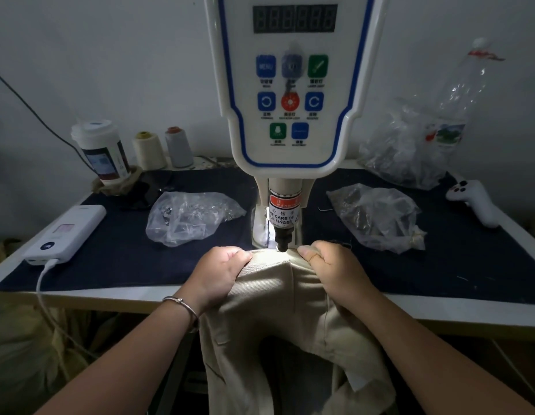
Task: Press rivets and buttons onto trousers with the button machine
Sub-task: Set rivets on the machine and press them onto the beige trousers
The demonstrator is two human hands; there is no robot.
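My left hand (223, 272) sits at nine o'clock of the punch (282, 239), its grip closed on a fold of the trousers (269, 298), thumb over the waistband edge. The waistband lies lit on the worktop (140, 265) straight under the punch, the legs hanging off the near edge toward six o'clock. My right hand (335, 269) at three o'clock pinches the band the same way, thumb tip just beside the punch. To do this well I judge I must keep the cloth flat and taut between both hands, centre the mark under the punch, and slide the right thumb outward before the machine (293, 85) fires. I cannot tell whether a button is loaded.
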